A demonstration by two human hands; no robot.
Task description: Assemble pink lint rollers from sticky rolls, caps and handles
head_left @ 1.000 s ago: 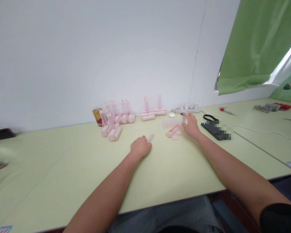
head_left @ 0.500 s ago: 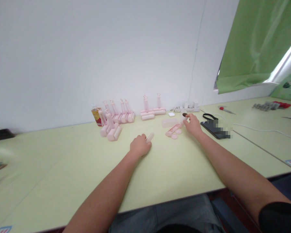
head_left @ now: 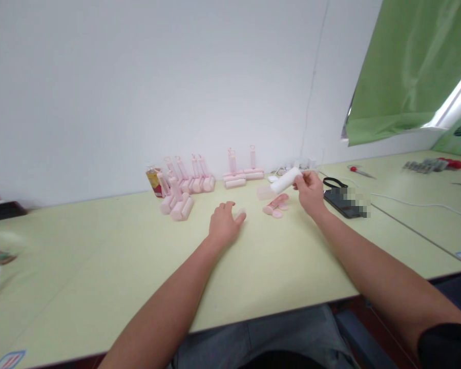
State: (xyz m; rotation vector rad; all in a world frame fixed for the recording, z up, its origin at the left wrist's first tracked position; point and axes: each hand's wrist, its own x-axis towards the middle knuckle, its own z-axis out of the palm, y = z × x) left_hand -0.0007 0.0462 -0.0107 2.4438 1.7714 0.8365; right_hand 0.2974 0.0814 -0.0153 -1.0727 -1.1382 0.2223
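Right hand [head_left: 309, 193] above greenish table [head_left: 276, 271], wall [head_left: 230, 77] beyond.

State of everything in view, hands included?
Left hand, open
Right hand, closed on white roll
White roll, held, tilted
Clear piece, partly hidden by left hand
Pink pieces, loose, clustered
Pink tubes, pointing up, some leaning
Phone, flat, screen state unclear
Red-handled tool, lying flat
Green curtain, hanging down
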